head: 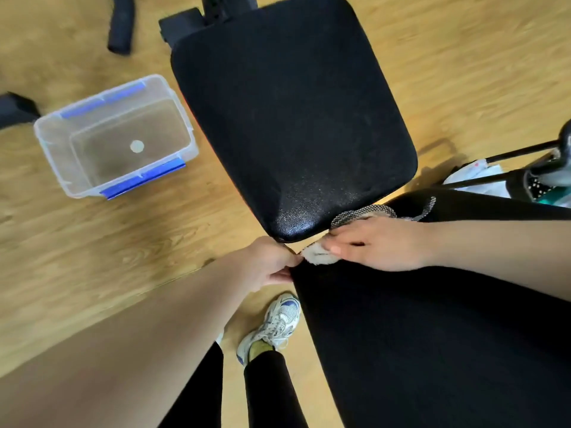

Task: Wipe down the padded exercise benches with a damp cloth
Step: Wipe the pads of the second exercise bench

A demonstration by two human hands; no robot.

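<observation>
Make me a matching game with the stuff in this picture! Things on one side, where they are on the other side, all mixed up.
Things:
1. plastic tub
2. cloth
3. shoe
4. left hand

Places:
A. pressed under the right hand, at the corner of the near pad
B. on the floor, left of the far pad
C. gripping the edge of the near pad
D. on the floor beside the near pad, below both hands

Pairs: 1-B, 2-A, 3-D, 4-C.
</observation>
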